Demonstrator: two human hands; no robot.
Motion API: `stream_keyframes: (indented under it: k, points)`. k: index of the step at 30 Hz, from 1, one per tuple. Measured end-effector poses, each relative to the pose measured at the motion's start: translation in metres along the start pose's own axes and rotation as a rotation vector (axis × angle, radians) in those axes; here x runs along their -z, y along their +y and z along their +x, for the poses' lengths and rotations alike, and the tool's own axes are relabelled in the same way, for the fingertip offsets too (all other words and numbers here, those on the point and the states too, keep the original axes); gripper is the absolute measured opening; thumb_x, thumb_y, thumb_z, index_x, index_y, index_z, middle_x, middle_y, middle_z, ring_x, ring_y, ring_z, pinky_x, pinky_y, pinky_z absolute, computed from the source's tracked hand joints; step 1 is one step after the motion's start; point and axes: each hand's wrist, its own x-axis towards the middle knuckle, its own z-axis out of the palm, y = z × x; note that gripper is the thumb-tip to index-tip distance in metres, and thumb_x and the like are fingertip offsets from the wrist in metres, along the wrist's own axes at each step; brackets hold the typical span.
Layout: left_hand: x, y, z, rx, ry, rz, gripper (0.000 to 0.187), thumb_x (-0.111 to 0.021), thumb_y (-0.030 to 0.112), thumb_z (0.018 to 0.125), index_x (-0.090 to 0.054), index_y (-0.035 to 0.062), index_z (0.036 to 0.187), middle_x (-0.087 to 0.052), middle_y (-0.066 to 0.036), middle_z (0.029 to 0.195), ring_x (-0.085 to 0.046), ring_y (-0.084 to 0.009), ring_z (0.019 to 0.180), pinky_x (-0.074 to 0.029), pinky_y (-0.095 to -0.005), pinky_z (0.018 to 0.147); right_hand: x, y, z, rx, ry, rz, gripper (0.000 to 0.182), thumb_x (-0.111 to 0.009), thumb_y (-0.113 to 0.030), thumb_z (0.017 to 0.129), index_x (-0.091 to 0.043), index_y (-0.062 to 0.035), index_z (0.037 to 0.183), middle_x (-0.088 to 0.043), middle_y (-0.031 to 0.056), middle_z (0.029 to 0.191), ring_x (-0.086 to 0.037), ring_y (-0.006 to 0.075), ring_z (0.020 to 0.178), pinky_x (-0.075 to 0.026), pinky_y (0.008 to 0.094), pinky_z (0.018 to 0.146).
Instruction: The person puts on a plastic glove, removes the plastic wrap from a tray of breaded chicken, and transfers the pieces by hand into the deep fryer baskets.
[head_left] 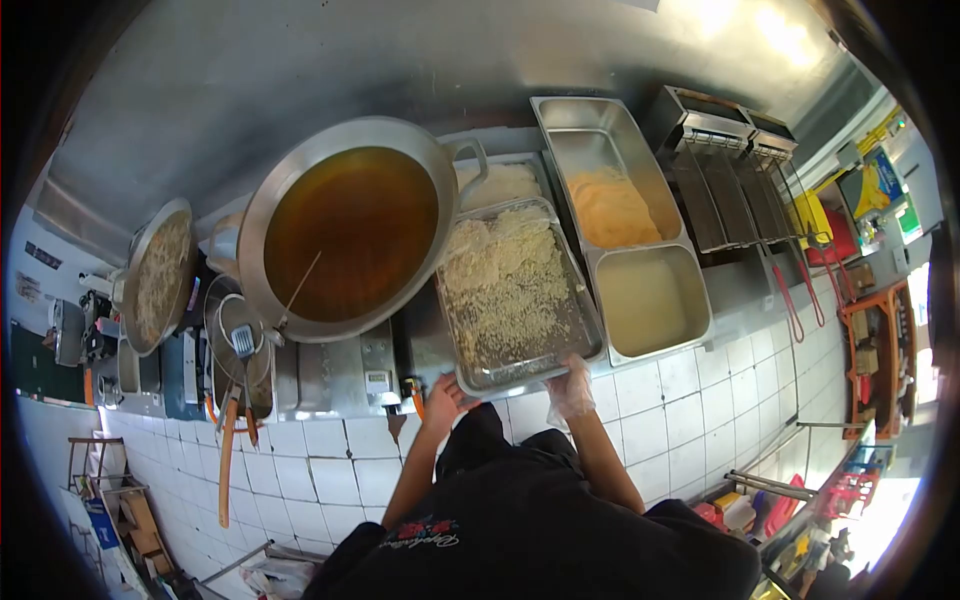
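A rectangular metal tray [480, 378] holds pale, crumbly coating, heaped at its far end and scattered thinly toward the front. My left hand [444, 402] is bare and grips the tray's near left corner. Wearing a clear plastic glove, my right hand [571, 388] holds the near rim toward the right, with fingers over the edge. Left of the tray sits a large metal pan of brown oil [355, 230], a thin thermometer-like rod standing in it. To the right are a pan of pale liquid batter [650, 300] and a deeper pan with orange powder [610, 208].
Wire frying baskets [735, 200] with red handles lie at the right. A slotted spatula [243, 342] and a long wooden handle [228, 465] jut past the counter's front edge at left. Another wide pan [162, 275] stands farther left. White tiles [640, 410] cover the floor.
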Motion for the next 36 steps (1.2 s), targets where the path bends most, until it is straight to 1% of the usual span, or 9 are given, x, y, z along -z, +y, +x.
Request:
stream_keyframes:
  k: [5,9,11,14,16,25,31,33,36]
  points:
    - [-0.042,0.004,-0.043,-0.041,-0.085,-0.003,0.043,-0.053,0.032,0.092,-0.045,0.0041,0.124,-0.057,-0.01,0.116,-0.055,-0.0254,0.109,-0.046,-0.0426,0.09,0.033,-0.006,-0.109,-0.03,0.106,0.048,0.026,-0.052,-0.013,0.074,-0.052,-0.0024,0.098,-0.057,0.0079,0.092,-0.059,0.024,0.085,-0.051,0.036,0.078]
    - [0.03,-0.076,-0.06,-0.545,-0.235,0.878,0.04,-0.062,0.002,0.072,-0.05,0.0007,0.111,-0.061,-0.009,0.085,-0.062,-0.021,0.077,-0.051,-0.0348,0.072,0.094,-0.002,-0.167,-0.035,0.089,-0.033,0.029,-0.055,-0.018,0.079,-0.053,-0.0013,0.102,-0.056,0.0083,0.095,-0.058,0.022,0.087,-0.051,0.0346,0.079]
    - [-0.045,-0.077,-0.107,-0.226,0.045,0.199,0.039,-0.055,-0.003,0.068,-0.051,0.0012,0.106,-0.059,-0.007,0.079,-0.06,-0.0204,0.07,-0.05,-0.0334,0.066,0.114,-0.021,-0.203,-0.052,-0.042,-0.186,0.046,-0.06,-0.033,0.085,-0.049,0.0025,0.113,-0.056,0.0142,0.108,-0.057,0.027,0.102,-0.051,0.0431,0.09]
    - [-0.052,-0.105,-0.132,-0.202,-0.003,0.218,0.039,-0.053,-0.002,0.067,-0.051,0.0026,0.105,-0.057,-0.007,0.078,-0.059,-0.0205,0.07,-0.05,-0.0334,0.065,0.186,-0.061,-0.236,-0.271,-0.171,-0.604,0.06,-0.053,-0.049,0.09,-0.048,0.0058,0.114,-0.06,0.023,0.108,-0.061,0.0341,0.101,-0.05,0.0459,0.091]
    - [-0.063,-0.111,-0.143,-0.247,0.024,0.259,0.037,-0.056,0.002,0.072,-0.051,0.0001,0.108,-0.06,-0.008,0.089,-0.061,-0.0209,0.078,-0.05,-0.0328,0.068,0.19,-0.101,-0.278,-0.103,-0.115,-0.686,0.067,-0.047,-0.058,0.089,-0.055,0.0069,0.106,-0.063,0.0216,0.104,-0.064,0.0316,0.094,-0.051,0.0422,0.086]
    - [-0.046,-0.127,-0.114,-0.077,-0.15,0.245,0.035,-0.055,0.016,0.081,-0.057,-0.0121,0.102,-0.064,-0.019,0.092,-0.065,-0.0285,0.079,-0.053,-0.0375,0.072,0.191,-0.193,-0.313,0.606,0.121,-1.172,0.043,-0.059,-0.03,0.088,-0.051,-0.0015,0.119,-0.06,0.0141,0.111,-0.062,0.0233,0.098,-0.052,0.0343,0.079]
    - [-0.16,-0.105,-0.132,0.087,-0.342,0.437,0.024,-0.057,0.015,0.079,-0.066,-0.0043,0.089,-0.067,-0.015,0.086,-0.066,-0.0218,0.079,-0.051,-0.0328,0.073,0.141,-0.252,-0.296,0.682,-0.024,-1.191,0.063,-0.062,-0.021,0.081,-0.033,-0.0081,0.136,-0.036,0.0193,0.139,-0.05,0.0316,0.118,-0.047,0.0384,0.095]
    - [-0.154,-0.101,-0.102,0.155,-0.447,0.501,0.023,-0.058,0.015,0.078,-0.066,-0.0037,0.089,-0.067,-0.014,0.084,-0.066,-0.0219,0.079,-0.052,-0.0339,0.075,0.142,-0.273,-0.27,0.943,-0.029,-1.53,0.074,-0.062,-0.018,0.076,-0.026,-0.0074,0.14,-0.026,0.0199,0.145,-0.039,0.0375,0.127,-0.037,0.0391,0.105]
    - [-0.164,-0.111,-0.067,0.221,-0.505,0.516,0.026,-0.053,0.014,0.084,-0.067,-0.008,0.08,-0.068,-0.016,0.081,-0.067,-0.0226,0.072,-0.054,-0.0333,0.071,0.141,-0.314,-0.237,0.832,-0.008,-1.595,0.079,-0.06,-0.016,0.072,-0.024,-0.0067,0.141,-0.029,0.0208,0.144,-0.035,0.0377,0.13,-0.03,0.0377,0.109]
